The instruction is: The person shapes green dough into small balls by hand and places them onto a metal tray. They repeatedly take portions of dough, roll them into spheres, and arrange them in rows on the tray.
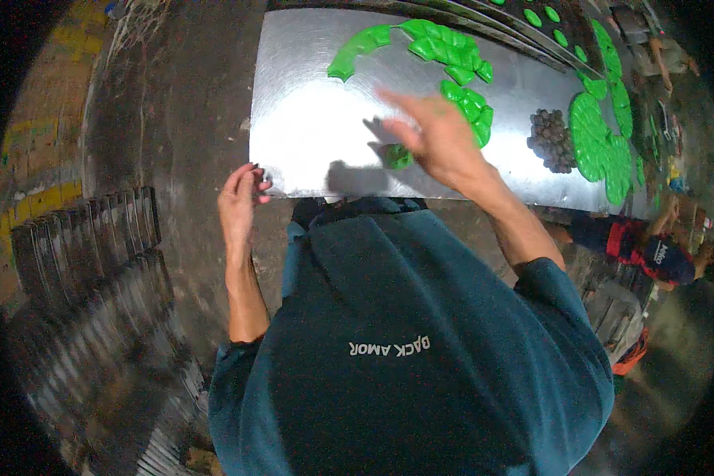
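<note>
My left hand is at the left front corner of the steel tabletop, fingers curled around something small and dark that I cannot make out. My right hand reaches over the tabletop with index finger and thumb stretched apart, casting a shadow. A small green lump lies just beside and below it. Behind it lie glossy green moulded pieces: a curved strip, a cluster and another cluster, partly hidden by my hand. To the right sit a pile of dark round pieces and larger green sheets.
Dark metal rails run along the table's back, with more green pieces beyond. Co-workers are at the right, one in dark and red clothing, another farther back. Stacked metal plates stand on the floor at my left.
</note>
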A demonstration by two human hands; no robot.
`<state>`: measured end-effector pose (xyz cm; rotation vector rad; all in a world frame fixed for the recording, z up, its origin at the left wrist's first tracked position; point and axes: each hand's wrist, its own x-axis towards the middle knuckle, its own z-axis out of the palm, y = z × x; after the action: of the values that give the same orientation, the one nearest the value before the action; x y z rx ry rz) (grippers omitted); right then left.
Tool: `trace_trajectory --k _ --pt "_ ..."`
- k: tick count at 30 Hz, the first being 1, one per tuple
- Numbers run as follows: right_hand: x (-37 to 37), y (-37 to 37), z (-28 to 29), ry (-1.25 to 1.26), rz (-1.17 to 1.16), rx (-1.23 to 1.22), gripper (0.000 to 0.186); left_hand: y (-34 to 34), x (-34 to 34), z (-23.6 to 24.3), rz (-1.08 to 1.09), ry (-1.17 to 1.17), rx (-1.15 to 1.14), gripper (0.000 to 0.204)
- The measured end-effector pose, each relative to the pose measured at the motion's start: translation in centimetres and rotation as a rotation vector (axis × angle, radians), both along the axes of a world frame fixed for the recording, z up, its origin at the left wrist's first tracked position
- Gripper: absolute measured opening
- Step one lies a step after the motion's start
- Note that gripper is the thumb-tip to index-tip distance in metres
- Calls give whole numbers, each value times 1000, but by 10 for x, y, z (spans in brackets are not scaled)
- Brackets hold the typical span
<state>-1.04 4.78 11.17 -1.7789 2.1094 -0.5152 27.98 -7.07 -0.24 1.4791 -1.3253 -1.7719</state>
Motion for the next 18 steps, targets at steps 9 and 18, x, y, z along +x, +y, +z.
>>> trace_trajectory --k 9,18 --pt "13 -24 -165 195 -132 -196 56 -10 -61 2 12 34 -56 32" --pt "-64 64 -82 -83 172 350 32 -107 -260 -55 -490 -432 -1046 33"
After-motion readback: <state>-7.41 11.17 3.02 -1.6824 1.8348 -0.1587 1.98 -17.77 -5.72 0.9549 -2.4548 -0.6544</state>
